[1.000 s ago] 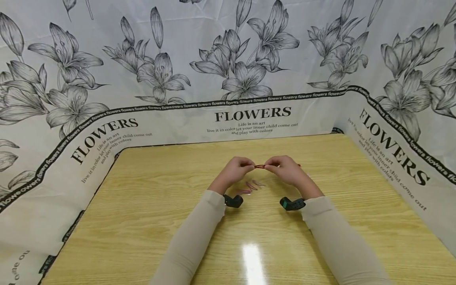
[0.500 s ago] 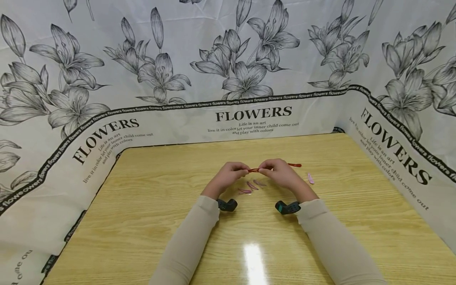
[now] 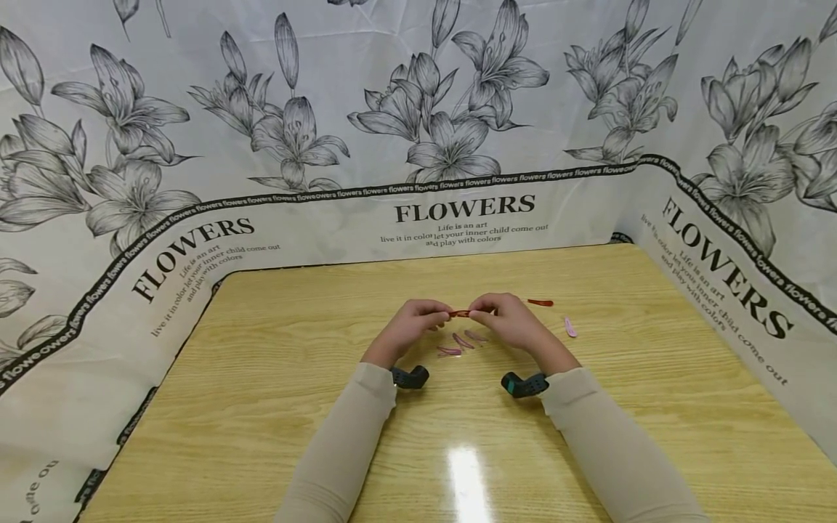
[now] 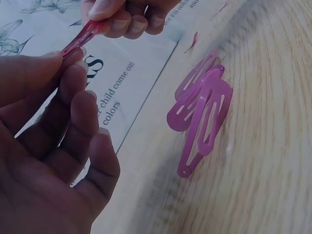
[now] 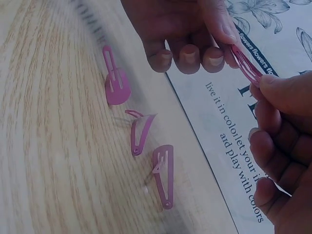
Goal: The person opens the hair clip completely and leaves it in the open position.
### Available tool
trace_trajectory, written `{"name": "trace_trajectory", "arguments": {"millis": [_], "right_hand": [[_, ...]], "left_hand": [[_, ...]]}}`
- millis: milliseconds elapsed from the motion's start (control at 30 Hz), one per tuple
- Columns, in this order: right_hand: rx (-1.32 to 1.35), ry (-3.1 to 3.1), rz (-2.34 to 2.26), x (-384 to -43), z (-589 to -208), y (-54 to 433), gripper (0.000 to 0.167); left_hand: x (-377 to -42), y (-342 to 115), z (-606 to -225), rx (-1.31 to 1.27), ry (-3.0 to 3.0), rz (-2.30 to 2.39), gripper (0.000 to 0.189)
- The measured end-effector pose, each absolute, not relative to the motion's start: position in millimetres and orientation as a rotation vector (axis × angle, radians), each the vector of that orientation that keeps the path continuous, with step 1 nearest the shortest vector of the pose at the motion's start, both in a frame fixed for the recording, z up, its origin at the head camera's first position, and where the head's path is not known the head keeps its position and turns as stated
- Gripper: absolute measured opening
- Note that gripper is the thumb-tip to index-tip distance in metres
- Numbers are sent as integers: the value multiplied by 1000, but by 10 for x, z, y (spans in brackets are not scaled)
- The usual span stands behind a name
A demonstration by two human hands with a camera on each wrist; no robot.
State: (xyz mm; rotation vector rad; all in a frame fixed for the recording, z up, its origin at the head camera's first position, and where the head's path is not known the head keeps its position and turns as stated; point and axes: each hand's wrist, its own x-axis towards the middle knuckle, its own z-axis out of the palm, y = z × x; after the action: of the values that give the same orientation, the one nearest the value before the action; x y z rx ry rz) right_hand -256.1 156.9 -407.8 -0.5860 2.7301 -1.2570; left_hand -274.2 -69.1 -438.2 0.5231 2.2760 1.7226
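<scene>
Between my two hands a red snap hair clip [image 3: 461,314] is stretched sideways above the table. My left hand [image 3: 410,323] pinches one end between thumb and index finger, its other fingers loosely bent. Thumb and fingers of my right hand [image 3: 513,319] pinch the opposite end. In the left wrist view, slits show along the red clip [image 4: 79,40]; its ends are hidden under the fingertips. Below the hands lie three pink hair clips, one nearest me [image 3: 450,352], one in the middle [image 3: 463,341] and one farther back [image 3: 476,336]. Their prongs stand sprung apart from the frames.
Right of my right hand, a second red hair clip [image 3: 540,303] and a light pink hair clip [image 3: 570,327] lie on the wooden table [image 3: 261,407]. A white flower-printed cloth [image 3: 301,218] rises along the table's back and sides. Each wrist wears a dark camera strap.
Both hands have shifted left and slightly towards me, still pinching the red hair clip. The red and light pink hair clips at the right, mostly covered before, have come into view.
</scene>
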Motion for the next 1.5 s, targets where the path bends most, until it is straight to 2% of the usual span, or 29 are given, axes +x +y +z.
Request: {"name": "trace_trajectory", "arguments": {"millis": [400,1500], "right_hand": [[-616,2672,-1296,-2531,-4051,1572,21],[-715,2688,-1368,-2510,-4075,1565,21]], "left_hand": [[-2766,-750,-4420,592,2188,1766,24],[-2736,-745,-4397,589,2134,1806,26]]}}
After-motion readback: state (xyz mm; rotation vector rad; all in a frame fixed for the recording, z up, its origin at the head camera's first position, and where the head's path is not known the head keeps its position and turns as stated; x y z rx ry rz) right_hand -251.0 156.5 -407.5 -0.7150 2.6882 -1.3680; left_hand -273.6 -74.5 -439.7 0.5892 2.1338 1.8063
